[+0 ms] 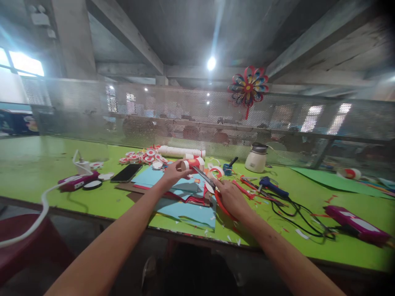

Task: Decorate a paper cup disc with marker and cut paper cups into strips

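Held up in my left hand (pixel 173 173) is a white and red paper cup (pixel 197 163), its fingers wrapped round the side. My right hand (pixel 232 196) grips orange-handled scissors (pixel 205 176), whose blades point up and left and reach the cup. Whether the blades are cutting into the cup I cannot tell. Beneath both hands lie light blue paper sheets (pixel 175 213) over a brown sheet (pixel 126 188), with red paper pieces (pixel 196 200) among them. Just behind the scissors is a ring-shaped cut cup piece (pixel 216 170).
A black phone (pixel 126 173), white-red discs (pixel 143 157) and a purple power strip (pixel 78 181) lie left. Behind is a long stack of cups (pixel 179 151). To the right are a blue glue gun (pixel 273 186) with looping cable, a thermos jug (pixel 256 159) and another purple strip (pixel 358 224).
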### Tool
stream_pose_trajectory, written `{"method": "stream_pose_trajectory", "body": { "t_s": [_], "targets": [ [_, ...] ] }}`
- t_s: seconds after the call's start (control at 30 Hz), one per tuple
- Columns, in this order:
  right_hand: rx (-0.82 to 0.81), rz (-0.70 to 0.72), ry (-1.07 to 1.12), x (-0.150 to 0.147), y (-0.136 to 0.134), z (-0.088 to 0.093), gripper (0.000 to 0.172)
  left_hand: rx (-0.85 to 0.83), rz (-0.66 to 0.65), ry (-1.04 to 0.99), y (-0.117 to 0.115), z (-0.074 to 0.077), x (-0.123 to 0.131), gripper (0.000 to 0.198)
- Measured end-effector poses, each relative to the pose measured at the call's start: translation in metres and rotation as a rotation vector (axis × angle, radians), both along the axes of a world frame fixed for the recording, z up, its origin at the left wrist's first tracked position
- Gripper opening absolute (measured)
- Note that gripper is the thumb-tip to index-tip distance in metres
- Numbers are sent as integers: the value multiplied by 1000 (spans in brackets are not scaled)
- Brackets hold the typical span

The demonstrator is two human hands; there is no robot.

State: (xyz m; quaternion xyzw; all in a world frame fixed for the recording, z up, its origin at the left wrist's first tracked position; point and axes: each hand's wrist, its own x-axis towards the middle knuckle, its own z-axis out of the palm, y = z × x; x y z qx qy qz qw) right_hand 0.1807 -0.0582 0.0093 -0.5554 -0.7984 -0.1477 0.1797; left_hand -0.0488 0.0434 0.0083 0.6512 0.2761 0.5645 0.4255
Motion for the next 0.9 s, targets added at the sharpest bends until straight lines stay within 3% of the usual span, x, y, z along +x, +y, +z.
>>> {"method": "stream_pose_trajectory", "body": {
  "t_s": [0.17, 0.33, 0.63, 0.9],
  "targets": [
    [-38, 55, 64, -1, 0, 0, 48, -85, -99, -118, -4, 2, -1, 74],
    [-52, 86, 130, 1, 5, -2, 47, -241, -276, -268, -7, 7, -6, 63],
    [-57, 21, 72, -3, 0, -1, 45, -242, -172, -259, -3, 5, -3, 60],
    [57, -41, -55, -5, -2, -4, 50, -234, -240, -199, -5, 3, -4, 52]
  ]
}}
